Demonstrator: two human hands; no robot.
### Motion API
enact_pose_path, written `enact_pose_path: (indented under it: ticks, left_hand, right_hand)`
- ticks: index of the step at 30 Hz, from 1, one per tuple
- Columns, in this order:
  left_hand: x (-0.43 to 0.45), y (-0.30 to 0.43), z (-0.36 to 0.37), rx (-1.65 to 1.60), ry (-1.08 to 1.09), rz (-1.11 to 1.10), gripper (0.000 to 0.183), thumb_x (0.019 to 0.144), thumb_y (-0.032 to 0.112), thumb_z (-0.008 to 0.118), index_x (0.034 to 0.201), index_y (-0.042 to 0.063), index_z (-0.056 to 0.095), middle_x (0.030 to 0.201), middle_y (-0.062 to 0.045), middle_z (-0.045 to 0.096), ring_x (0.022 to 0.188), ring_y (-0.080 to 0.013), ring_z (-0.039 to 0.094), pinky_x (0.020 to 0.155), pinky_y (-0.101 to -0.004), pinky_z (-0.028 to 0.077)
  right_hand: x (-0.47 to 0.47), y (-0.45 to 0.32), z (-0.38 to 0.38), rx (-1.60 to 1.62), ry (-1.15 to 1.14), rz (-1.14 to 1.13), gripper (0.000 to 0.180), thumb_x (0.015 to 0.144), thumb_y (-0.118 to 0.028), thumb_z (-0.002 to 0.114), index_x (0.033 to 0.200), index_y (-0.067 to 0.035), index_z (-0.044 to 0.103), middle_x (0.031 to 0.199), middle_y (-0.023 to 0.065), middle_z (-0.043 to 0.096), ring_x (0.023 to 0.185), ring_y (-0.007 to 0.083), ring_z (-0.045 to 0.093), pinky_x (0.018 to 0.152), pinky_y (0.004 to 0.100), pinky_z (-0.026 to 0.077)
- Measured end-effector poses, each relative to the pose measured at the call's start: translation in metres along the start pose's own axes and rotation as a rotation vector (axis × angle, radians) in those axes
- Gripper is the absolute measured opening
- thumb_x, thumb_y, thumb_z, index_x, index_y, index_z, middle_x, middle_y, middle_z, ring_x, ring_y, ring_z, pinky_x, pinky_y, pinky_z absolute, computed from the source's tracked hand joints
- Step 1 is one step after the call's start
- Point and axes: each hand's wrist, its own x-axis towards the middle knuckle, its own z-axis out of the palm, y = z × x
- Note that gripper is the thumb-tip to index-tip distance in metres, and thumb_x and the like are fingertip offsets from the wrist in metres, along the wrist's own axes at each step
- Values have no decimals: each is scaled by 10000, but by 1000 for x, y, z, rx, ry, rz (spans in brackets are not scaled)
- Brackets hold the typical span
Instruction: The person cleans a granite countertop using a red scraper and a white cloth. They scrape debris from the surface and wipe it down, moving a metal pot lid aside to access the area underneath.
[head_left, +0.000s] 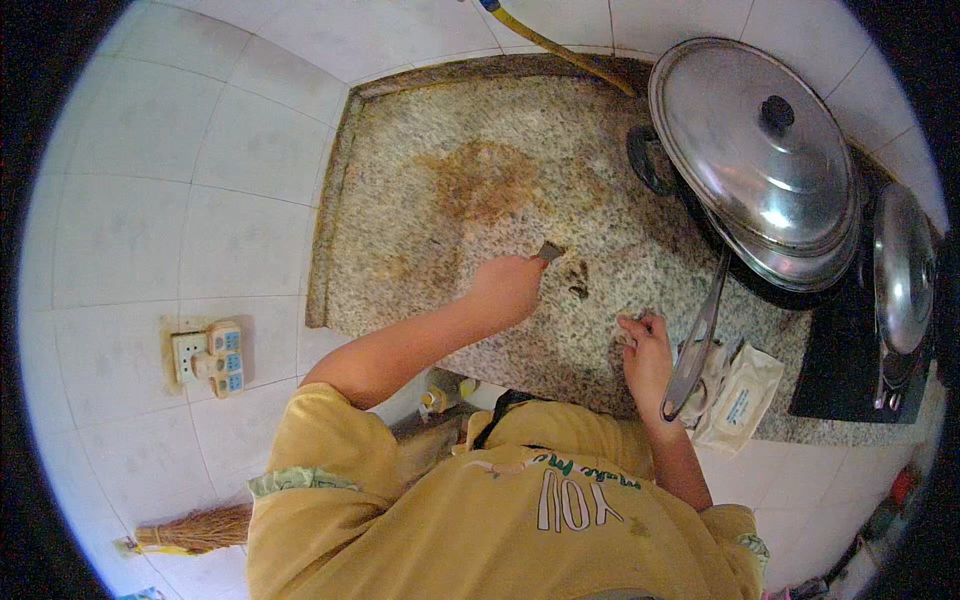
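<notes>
My left hand (510, 289) is closed around a small flat scraper (551, 251), whose grey blade shows past my fingers. The blade's edge meets the speckled granite countertop (397, 247). Just to the right of the blade is a patch of dark residue (577, 279) on the stone. My right hand (646, 352) is over the front part of the counter, its fingers bent and the fingertips close together near the surface. Whether anything small sits between those fingertips cannot be made out. A brown stain (487, 180) spreads across the granite behind my left hand.
A large wok (750, 277) with a domed metal lid (735, 142) stands at right, its long handle (697, 341) reaching past my right hand. Beside the handle lies a wipes packet (739, 397). A second lid (904, 270) is farther right. A yellow hose (562, 52) comes down behind.
</notes>
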Motion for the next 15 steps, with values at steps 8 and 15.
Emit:
enact_pose_path:
  ticks: [8,15]
  left_hand:
    - [37,9,-20,56,-35,53,200,655,62,538,830,-1,612,770,-180,606,729,-328,601,606,-412,497]
    - [86,10,-17,33,212,199,155,677,123,514,699,-13,586,710,-223,583,696,-356,586,613,-449,481]
  right_hand:
    - [1,-3,-1,45,-16,29,353,659,76,517,971,-71,592,934,124,446,812,293,513,692,341,431]
    - [-1,9,9,94,53,-17,377,631,85,534,965,-79,596,934,128,452,832,304,505,706,353,429]
